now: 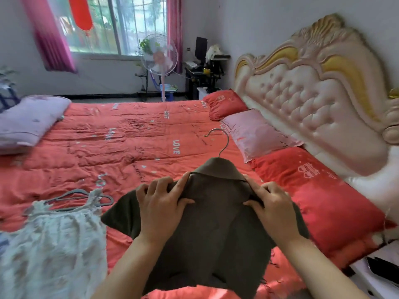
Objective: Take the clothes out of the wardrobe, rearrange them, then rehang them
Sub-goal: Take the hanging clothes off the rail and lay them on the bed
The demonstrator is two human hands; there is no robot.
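A dark olive-brown collared jacket (207,223), hung on a hanger with a silver metal hook (222,141), is held over the red quilted bedspread (129,143). Its shoulders are gripped by the left hand (162,203) and the right hand (274,206). A white lace dress (54,238) on a grey hanger (73,199) is laid on the bedspread to the left.

The jacket (216,223) is plain dark olive-brown, on a silvery wire hanger (223,148). The dress (54,244) is white and lacy, with a grey hanger (71,198). The bedspread (121,143) is coral red with white "LOVE" lettering and small hearts. One pillow (28,121) is lilac and the satin pillow (259,134) is pink. The headboard (313,100) is cream-pink with gold, and the curtain (51,44) is magenta.
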